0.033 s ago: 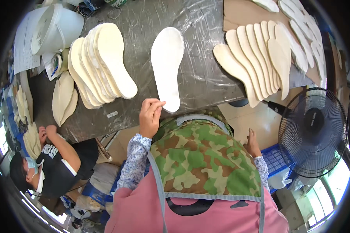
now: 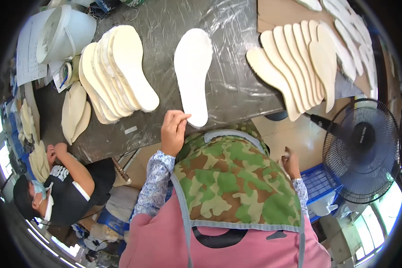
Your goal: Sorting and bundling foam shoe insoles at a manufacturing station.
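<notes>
A single white insole (image 2: 193, 76) lies flat on the dark, plastic-covered table, toe end away from me. At its heel, my left hand (image 2: 173, 131) pinches the near left edge between thumb and fingertips. My right hand (image 2: 292, 165) hangs off the table edge to the right, fingers loosely bent and apart, with nothing visible in it. Left of the single insole is an overlapping stack of cream and white insoles (image 2: 128, 67). Over on the right, several cream insoles (image 2: 286, 67) are fanned out.
A black fan (image 2: 361, 149) stands right of the table, near a blue crate (image 2: 317, 185). At the far left are a white bucket (image 2: 67, 33), tape roll (image 2: 66, 73) and smaller cream pieces (image 2: 75, 111). More white insoles (image 2: 344, 31) lie far right. A masked co-worker (image 2: 71, 187) sits at left.
My right hand's fingers have gone from stretched out to bent. My left hand stays at the insole's heel. The whole view has shifted slightly.
</notes>
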The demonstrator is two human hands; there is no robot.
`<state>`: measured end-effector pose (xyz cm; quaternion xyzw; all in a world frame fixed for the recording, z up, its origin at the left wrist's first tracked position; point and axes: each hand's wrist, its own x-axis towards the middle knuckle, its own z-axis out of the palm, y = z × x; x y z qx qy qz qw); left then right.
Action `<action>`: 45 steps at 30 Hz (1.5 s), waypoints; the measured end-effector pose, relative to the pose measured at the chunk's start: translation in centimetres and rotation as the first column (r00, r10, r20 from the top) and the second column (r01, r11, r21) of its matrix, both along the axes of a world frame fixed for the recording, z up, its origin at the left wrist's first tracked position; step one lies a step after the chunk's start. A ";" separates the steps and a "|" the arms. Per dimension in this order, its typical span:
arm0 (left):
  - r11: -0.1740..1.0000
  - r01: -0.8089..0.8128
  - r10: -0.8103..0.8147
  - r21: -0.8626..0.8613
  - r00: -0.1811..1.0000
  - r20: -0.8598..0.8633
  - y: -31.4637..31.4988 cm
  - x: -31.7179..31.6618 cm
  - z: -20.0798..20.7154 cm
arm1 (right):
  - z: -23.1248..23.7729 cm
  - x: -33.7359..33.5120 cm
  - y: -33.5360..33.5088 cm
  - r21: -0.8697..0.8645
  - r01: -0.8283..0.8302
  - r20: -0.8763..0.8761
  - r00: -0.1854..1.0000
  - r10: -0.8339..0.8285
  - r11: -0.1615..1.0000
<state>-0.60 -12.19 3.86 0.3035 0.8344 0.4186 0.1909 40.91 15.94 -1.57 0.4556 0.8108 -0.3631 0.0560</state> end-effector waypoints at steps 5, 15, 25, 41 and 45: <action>0.993 -0.118 0.099 0.027 0.918 0.384 0.2 -0.4 -1.3 | 4.0 -10.7 -1.9 -0.166 0.161 0.418 0.905 -0.079 0.973; 0.993 0.059 -0.120 0.106 0.338 0.933 1.4 -0.9 -1.1 | 6.3 -21.6 -6.4 -0.514 0.168 -0.102 0.962 -0.254 0.841; 0.967 0.096 -0.250 0.235 0.192 0.949 2.5 0.6 -0.7 | 4.4 -26.7 -7.3 -0.630 0.112 -0.202 0.932 -0.301 0.768; 0.954 -0.287 0.248 -0.090 0.920 -0.304 9.1 -15.4 -4.9 | 3.5 -26.9 -3.7 -0.339 0.141 -0.519 0.797 -0.310 0.930; 0.965 -0.240 0.244 -0.107 0.969 0.026 9.0 -15.9 -5.3 | 3.1 -26.1 -2.4 -0.349 0.163 -0.524 0.783 -0.336 0.923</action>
